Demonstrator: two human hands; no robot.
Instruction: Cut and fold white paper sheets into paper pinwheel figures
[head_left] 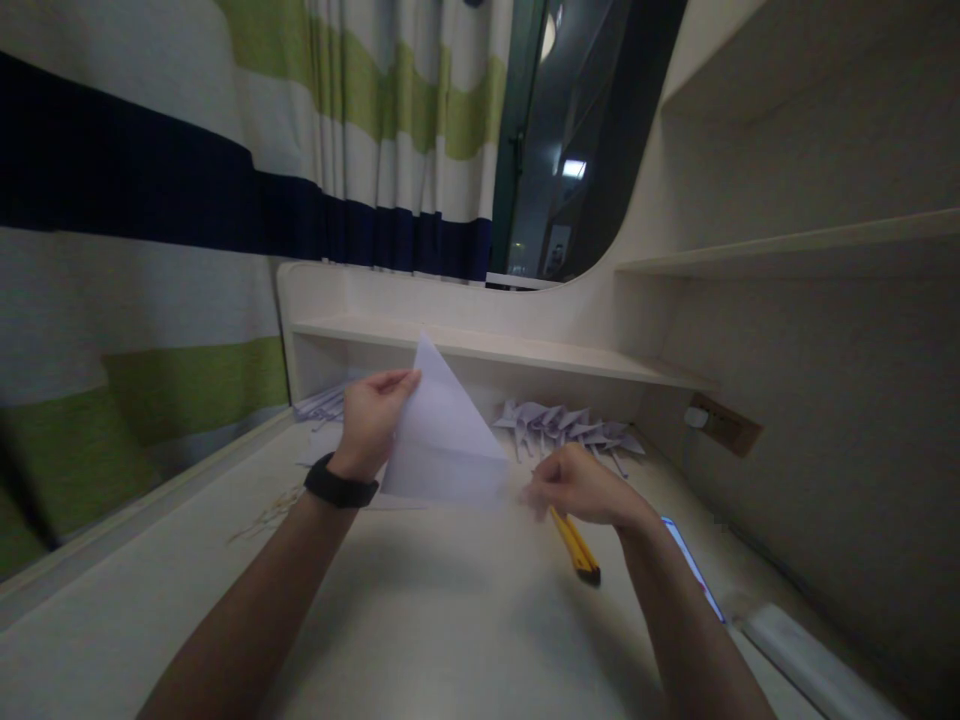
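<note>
left hand: raised above the desk, fingers and thumb pinching the upper left edge of the sheet of paper, a black band on the wrist.
right hand: blurred, closed on the sheet's lower right corner.
paper: white, folded into a triangle, held upright between both hands, point up, clear of the desk.
knife: a yellow utility knife lies on the desk just under the right hand.
folded papers: a pile behind the right hand, beneath the shelf.
phone: by the right forearm.
</note>
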